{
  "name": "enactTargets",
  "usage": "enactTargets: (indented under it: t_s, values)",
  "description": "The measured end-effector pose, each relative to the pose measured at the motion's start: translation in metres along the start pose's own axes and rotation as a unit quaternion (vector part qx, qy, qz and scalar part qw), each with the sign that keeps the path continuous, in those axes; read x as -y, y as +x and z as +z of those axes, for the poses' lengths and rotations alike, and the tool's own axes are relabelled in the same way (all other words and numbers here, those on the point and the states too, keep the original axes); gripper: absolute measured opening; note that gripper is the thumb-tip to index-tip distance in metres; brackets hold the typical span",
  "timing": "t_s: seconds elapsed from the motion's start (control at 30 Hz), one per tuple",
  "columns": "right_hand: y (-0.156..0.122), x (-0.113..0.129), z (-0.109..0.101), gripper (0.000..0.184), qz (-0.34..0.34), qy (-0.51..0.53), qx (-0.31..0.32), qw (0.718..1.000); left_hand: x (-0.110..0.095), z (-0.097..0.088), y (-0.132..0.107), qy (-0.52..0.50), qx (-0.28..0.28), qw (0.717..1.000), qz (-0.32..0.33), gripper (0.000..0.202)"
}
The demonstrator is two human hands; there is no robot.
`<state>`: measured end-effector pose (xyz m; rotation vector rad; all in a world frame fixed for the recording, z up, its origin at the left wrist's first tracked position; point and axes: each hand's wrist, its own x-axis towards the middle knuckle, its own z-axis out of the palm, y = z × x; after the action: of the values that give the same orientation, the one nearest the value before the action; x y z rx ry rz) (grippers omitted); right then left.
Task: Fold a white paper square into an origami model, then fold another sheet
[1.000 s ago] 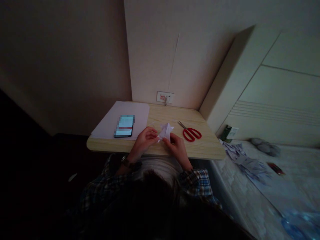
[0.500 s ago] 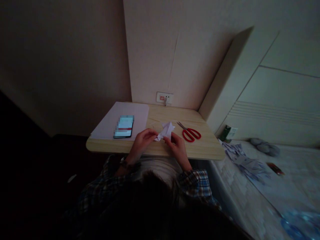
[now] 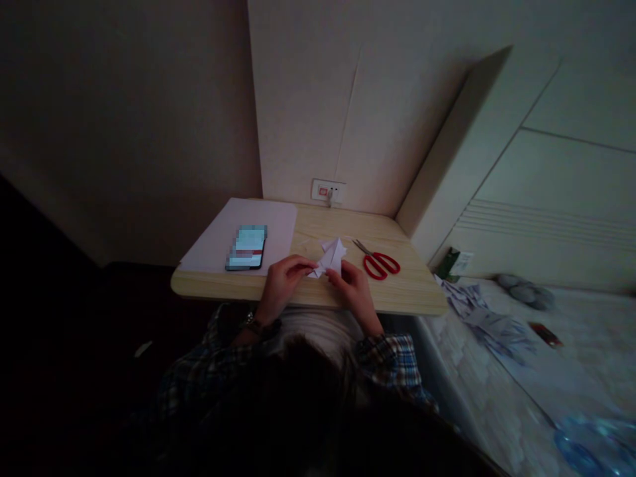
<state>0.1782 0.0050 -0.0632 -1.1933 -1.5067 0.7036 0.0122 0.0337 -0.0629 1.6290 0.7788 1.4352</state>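
Observation:
A small piece of folded white paper [image 3: 334, 255], with several pointed corners, is held between my two hands above the front of the wooden table. My left hand [image 3: 284, 283] pinches its lower left point. On the lower right side, my right hand [image 3: 352, 286] grips it between thumb and fingers. Red-handled scissors [image 3: 376, 260] lie to the right of my right hand, blades toward the upper left. To the left of my left hand, a phone [image 3: 247, 248] with a lit screen rests on white paper sheets [image 3: 211, 240].
The pale wooden table [image 3: 402, 295] stands against the wall below a socket [image 3: 328, 191]. At right is a bed [image 3: 477, 391] with crumpled paper [image 3: 497, 328], a grey object [image 3: 524, 291], a dark green box [image 3: 448, 264] and clear blue plastic [image 3: 593, 444]. A white scrap [image 3: 143, 349] lies at lower left.
Both hands keep their grip on the folded paper, which has barely shifted. The whole view has tilted slightly; the phone and scissors stay where they were on the table.

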Motion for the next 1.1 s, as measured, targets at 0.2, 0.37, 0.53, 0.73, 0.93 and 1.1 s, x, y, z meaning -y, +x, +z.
enactTargets:
  t_s: [0.2, 0.37, 0.53, 0.73, 0.93, 1.1]
  values:
    - [0.000, 0.001, -0.002, 0.022, 0.006, 0.054, 0.021, 0.998, -0.001, -0.001, -0.001, 0.004, 0.005, 1.000, 0.010, 0.006]
    - [-0.001, 0.006, -0.003, 0.024, 0.021, 0.075, 0.040, 0.996, -0.002, -0.002, -0.002, 0.027, 0.013, 0.999, 0.029, 0.007]
    - [-0.001, 0.009, -0.004, 0.025, 0.040, 0.095, 0.056, 0.993, -0.007, -0.003, -0.003, 0.033, 0.011, 0.998, 0.049, 0.008]
    - [-0.002, 0.007, -0.004, 0.023, 0.044, 0.134, 0.063, 0.988, -0.007, -0.003, -0.005, 0.024, 0.025, 0.998, 0.045, 0.010]
    - [-0.002, 0.007, -0.004, 0.023, 0.046, 0.130, 0.065, 0.988, -0.008, -0.002, -0.005, 0.022, 0.010, 0.999, 0.025, 0.009]
    - [-0.002, 0.007, -0.004, 0.023, 0.038, 0.126, 0.068, 0.989, -0.011, -0.002, -0.007, 0.023, 0.002, 1.000, 0.017, 0.009]
